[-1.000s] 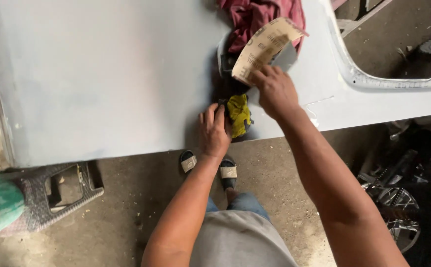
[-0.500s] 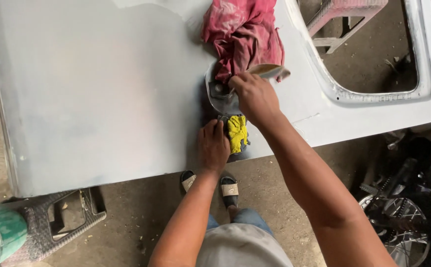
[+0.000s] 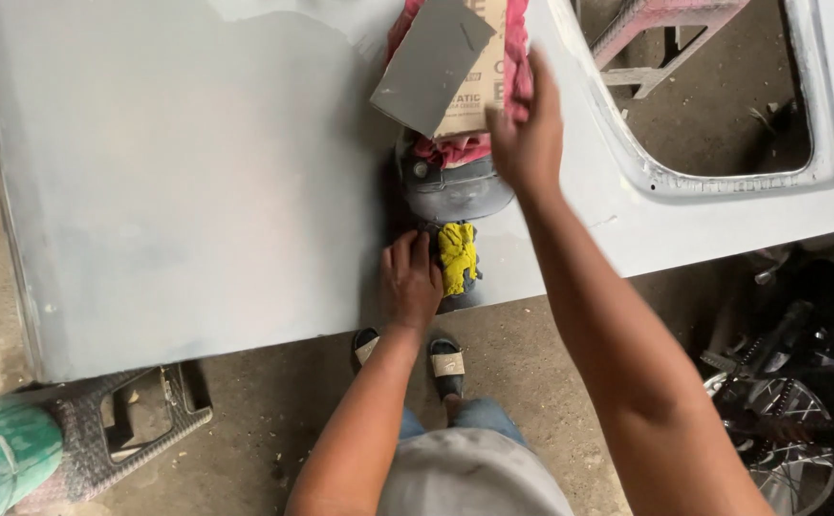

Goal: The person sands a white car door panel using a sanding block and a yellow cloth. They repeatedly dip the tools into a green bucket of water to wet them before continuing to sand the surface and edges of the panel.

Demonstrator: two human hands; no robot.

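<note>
Holding a folded sheet of sandpaper up over the red rag with the right hand, fingers pinched shut on its edge. Resting the left hand flat and open on the big grey panel, just beside the yellow cloth, gripping nothing. Looks like the picking-up step; calls for a tight pinch and a flat lay on the panel next, so no slipping.
</note>
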